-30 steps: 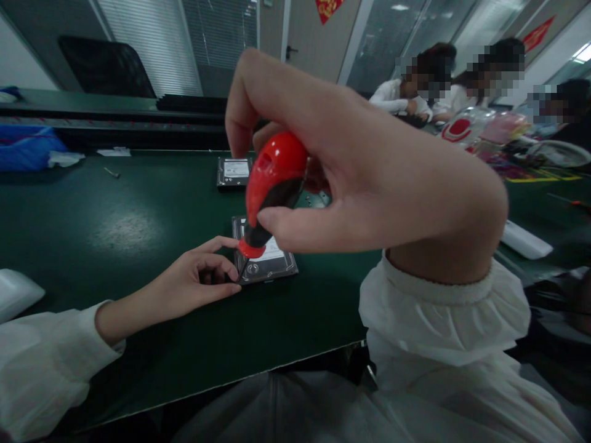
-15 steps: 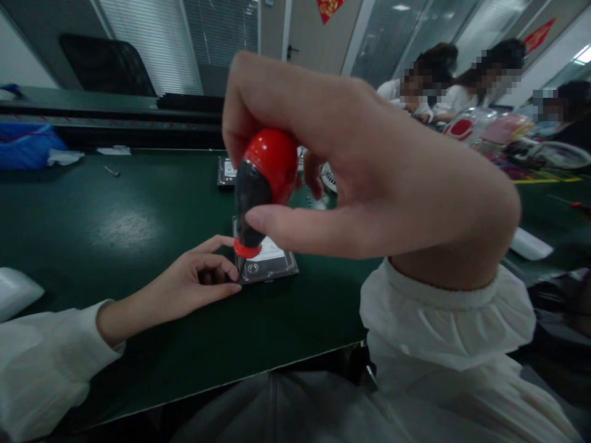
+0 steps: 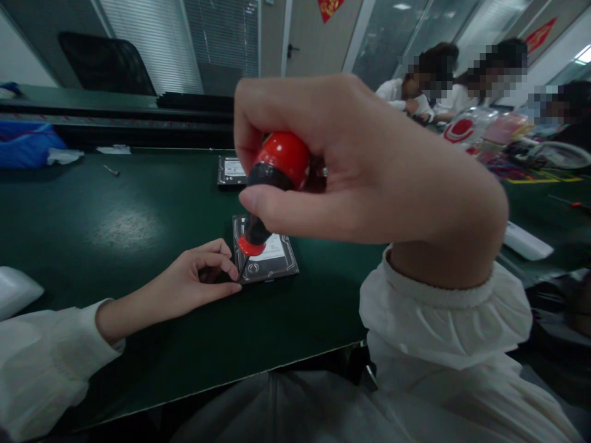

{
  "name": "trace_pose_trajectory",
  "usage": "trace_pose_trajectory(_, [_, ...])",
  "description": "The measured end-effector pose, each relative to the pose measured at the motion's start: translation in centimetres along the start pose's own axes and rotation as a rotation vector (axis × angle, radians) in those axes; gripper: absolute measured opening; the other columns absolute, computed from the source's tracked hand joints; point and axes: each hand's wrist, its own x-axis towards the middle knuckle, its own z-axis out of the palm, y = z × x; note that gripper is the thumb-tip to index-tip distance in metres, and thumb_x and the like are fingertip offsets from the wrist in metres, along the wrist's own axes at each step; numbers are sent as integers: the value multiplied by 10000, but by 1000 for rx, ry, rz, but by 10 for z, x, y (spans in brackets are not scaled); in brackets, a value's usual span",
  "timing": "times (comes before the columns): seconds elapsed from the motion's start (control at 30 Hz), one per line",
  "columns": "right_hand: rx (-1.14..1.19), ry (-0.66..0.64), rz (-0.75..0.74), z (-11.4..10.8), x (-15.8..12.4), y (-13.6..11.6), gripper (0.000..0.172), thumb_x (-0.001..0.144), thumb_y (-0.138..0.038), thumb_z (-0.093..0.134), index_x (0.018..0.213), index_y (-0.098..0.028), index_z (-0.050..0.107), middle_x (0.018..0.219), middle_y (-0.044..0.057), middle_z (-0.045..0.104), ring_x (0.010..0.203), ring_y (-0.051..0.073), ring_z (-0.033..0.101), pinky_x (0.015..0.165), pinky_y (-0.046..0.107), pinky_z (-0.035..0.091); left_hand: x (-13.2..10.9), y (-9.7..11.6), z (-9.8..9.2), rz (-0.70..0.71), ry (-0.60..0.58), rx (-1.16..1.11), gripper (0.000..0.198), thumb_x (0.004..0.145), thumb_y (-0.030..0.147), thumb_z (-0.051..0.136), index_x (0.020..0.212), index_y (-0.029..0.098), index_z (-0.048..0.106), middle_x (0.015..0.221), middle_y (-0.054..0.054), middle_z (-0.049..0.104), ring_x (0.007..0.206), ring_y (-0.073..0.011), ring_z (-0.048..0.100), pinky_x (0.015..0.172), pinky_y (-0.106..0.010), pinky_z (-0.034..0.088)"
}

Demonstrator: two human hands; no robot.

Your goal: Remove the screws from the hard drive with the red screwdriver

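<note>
A hard drive (image 3: pixel 274 268) with a white label lies flat on the green table. My right hand (image 3: pixel 369 166) is wrapped round the fat handle of a red and black screwdriver (image 3: pixel 284 161), which leans over the drive. Its thin shaft runs down to the drive's near left corner. At that corner, my left hand (image 3: pixel 198 277) has its thumb and fingertips closed, gripping the drive's edge close to the screwdriver's tip. The tip and any screw under it are too small to make out. Part of the drive is covered by the screwdriver and my right hand.
Behind sits a second hard drive (image 3: pixel 231 171), partly covered by my right hand. A small metal piece (image 3: pixel 111 170) and a blue bag (image 3: pixel 28 144) are at the back left. To the right lie a white object (image 3: pixel 526 241) and another screwdriver (image 3: pixel 575 203). Other people (image 3: pixel 436 77) sit farther off.
My right hand has turned with the screwdriver; its handle has tilted to the right and my thumb sits higher on it. My left hand stays at the corner, one finger more curled.
</note>
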Motion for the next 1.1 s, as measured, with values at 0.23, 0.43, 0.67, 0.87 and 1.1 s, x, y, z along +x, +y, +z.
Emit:
trace_pose_trajectory(0.23, [-2,-15,-27,-2,-2,-2,346,995,-480,426,936,-149,507,848,-31,479,744,61,363,742,281,352,1,1,0,39,-6,-19,71,842,290,757,824,227,729,943,13,670,816,-131,641,700,-238,539])
trace_pose_trajectory(0.43, [44,-56,-137,-4,-3,1,329,908,-372,532,1094,-106,483,1111,36,536,902,72,483,780,256,428,1,0,2,26,6,-32,60,839,288,761,840,238,727,956,22,685,788,-122,642,691,-230,541])
trace_pose_trajectory(0.67, [-30,-33,-38,0,1,0,509,986,-610,293,1011,-149,509,1019,-5,562,887,72,490,790,270,451,0,-1,0,15,-3,2,87,837,305,759,824,227,724,910,16,695,778,-132,648,692,-238,545])
trace_pose_trajectory(0.87, [47,-92,-104,-5,-3,0,515,1023,-507,151,1112,-128,488,1115,22,530,902,76,472,772,285,453,0,2,0,-7,-22,-24,104,853,327,740,847,223,730,884,3,691,797,-147,651,676,-238,542])
trace_pose_trajectory(1.1, [4,-33,-7,-2,-1,2,281,950,-456,502,1008,-182,487,1025,0,563,818,86,445,804,280,427,1,5,1,12,-10,-10,122,848,316,744,812,207,703,894,4,675,768,-128,628,665,-225,526])
